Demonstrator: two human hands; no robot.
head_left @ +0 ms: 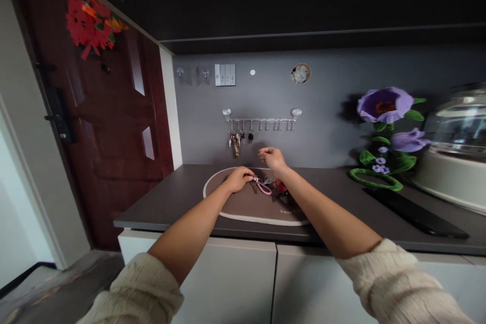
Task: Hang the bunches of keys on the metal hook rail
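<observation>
My left hand [240,179] rests over the brown mat [235,207], its thumb and fingers closed on a bunch of keys [255,185]. A pink loop strap [265,190] lies beside those keys and seems joined to them. Raised above the back of the mat is my right hand [272,158], fingers curled together, with nothing visible in them. It is below and right of a small dark key bunch [250,136] hanging on the hook rail [264,120]. More keys with a red piece [280,186] lie on the mat, partly hidden by my right forearm.
Keys with a brown tag [236,146] hang at the rail's left. Right of the mat are a purple flower ornament [385,106], a long black object [417,212] and a white-based appliance [451,177]. A dark cabinet [281,0] overhangs the counter [163,195].
</observation>
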